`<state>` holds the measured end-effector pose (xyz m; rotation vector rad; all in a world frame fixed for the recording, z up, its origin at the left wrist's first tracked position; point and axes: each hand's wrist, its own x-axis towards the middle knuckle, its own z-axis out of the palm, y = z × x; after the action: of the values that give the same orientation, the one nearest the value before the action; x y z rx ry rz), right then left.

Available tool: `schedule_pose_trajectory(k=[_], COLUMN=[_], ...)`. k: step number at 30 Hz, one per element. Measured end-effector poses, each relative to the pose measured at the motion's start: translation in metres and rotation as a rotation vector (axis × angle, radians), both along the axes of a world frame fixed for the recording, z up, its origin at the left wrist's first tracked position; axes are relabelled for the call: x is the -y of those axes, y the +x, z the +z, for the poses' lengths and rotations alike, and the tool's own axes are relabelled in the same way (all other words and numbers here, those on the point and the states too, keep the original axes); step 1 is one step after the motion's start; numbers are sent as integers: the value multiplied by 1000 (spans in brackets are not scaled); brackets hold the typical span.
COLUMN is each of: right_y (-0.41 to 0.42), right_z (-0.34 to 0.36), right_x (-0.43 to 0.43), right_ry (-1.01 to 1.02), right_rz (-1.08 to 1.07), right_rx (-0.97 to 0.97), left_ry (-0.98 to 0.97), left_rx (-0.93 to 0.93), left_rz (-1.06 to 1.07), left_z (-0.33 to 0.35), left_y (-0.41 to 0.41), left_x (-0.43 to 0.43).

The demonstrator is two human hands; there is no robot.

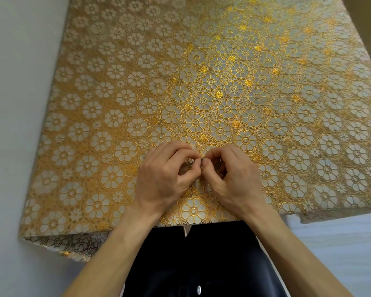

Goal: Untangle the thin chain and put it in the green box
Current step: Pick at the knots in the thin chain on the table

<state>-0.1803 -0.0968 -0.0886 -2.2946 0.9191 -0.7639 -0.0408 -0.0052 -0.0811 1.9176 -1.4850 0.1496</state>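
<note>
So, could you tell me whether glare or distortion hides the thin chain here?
Head view: glare washes out the gold floral tablecloth toward the upper right; the wide-angle lens bows its near edge; the thin dark chain is a tiny shaded speck pinched between left hand and right hand.

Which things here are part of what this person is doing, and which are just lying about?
Part of the job: left hand, right hand, the thin chain pinched between their fingertips, mostly hidden. The green box is not in view.
Just there: flowered gold tablecloth, dark trousers.
</note>
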Motion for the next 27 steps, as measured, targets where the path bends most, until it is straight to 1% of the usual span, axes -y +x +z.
schedule_pose_trajectory(k=[2, 6, 17, 21, 27], right_y=[0, -2, 0, -2, -2], right_z=[0, 0, 6, 8, 11], right_x=[0, 0, -1, 2, 0], right_ry=[-6, -28, 75, 180, 266], right_rz=[12, 33, 17, -5, -8], right_rx=[-17, -30, -28, 13, 118], left_ry=[8, 40, 76, 61, 88], left_rx=[-40, -190, -361, -505, -538], left_rz=[2, -19, -23, 24, 5], left_z=[0, 1, 8, 13, 14], left_y=[0, 2, 2, 7, 7], left_x=[0, 1, 2, 0, 1])
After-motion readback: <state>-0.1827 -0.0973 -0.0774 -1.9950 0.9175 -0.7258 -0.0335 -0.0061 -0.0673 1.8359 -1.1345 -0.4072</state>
